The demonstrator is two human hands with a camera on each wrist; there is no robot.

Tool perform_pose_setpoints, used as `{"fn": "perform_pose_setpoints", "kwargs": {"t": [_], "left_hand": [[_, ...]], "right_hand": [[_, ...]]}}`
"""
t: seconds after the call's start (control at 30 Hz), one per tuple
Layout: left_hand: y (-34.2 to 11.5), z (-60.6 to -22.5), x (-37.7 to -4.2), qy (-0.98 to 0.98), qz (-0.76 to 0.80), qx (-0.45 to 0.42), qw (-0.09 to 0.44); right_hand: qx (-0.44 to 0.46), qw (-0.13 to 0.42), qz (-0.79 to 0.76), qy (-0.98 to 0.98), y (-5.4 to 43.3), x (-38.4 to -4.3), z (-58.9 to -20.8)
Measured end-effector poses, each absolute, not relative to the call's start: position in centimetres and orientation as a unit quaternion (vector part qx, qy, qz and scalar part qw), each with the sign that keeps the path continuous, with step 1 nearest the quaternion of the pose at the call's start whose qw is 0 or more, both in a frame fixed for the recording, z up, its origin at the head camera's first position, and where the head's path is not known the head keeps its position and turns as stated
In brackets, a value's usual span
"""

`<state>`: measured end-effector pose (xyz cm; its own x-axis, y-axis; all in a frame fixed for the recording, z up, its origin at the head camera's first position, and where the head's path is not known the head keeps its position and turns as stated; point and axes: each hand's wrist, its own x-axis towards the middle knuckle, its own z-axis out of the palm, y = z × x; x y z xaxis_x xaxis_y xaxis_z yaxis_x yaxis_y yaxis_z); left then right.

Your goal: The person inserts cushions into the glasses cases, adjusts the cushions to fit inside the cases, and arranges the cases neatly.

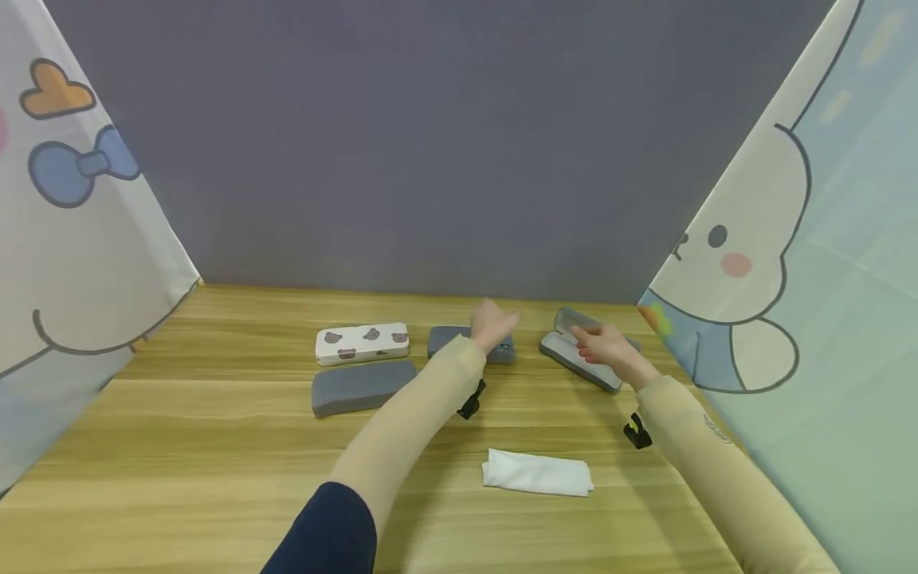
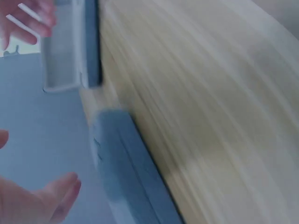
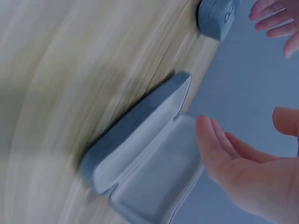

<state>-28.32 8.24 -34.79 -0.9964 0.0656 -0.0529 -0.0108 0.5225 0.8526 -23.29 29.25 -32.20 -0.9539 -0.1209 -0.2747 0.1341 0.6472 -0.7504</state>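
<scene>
An open grey glasses case (image 1: 574, 363) with a pale, bare interior lies at the back right, its lid raised. My right hand (image 1: 608, 351) is at this case, fingers loosely bent beside the raised lid (image 3: 163, 163); whether they touch it I cannot tell. Above a closed grey glasses case (image 1: 448, 338) with a small glasses mark hovers my left hand (image 1: 491, 325), thumb and fingers spread. In the left wrist view that closed case (image 2: 135, 172) sits apart from the left hand's fingers, and nothing is held there.
On the left lie a white case with bear prints (image 1: 362, 344) and another closed grey case (image 1: 363, 387). A folded white cloth (image 1: 538, 473) rests nearer on the wooden table (image 1: 215, 478). A grey panel (image 1: 430, 159) stands behind, with printed curtains (image 1: 825, 319) at both sides.
</scene>
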Motion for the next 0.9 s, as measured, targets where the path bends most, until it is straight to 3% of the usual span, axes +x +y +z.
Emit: {"fn": "perform_pose_setpoints", "kwargs": {"t": [0.37,0.9], "left_hand": [[13.1,-34.3,-29.5,0.806,0.571,0.005,0.155],[16.2,-36.6,-31.2,0.796,0.562,0.012,0.225]], "right_hand": [[0.123,0.127,-0.456,0.872,33.2,-21.5,-32.2],[0.196,0.178,-0.546,0.794,35.6,-21.1,-34.9]]}}
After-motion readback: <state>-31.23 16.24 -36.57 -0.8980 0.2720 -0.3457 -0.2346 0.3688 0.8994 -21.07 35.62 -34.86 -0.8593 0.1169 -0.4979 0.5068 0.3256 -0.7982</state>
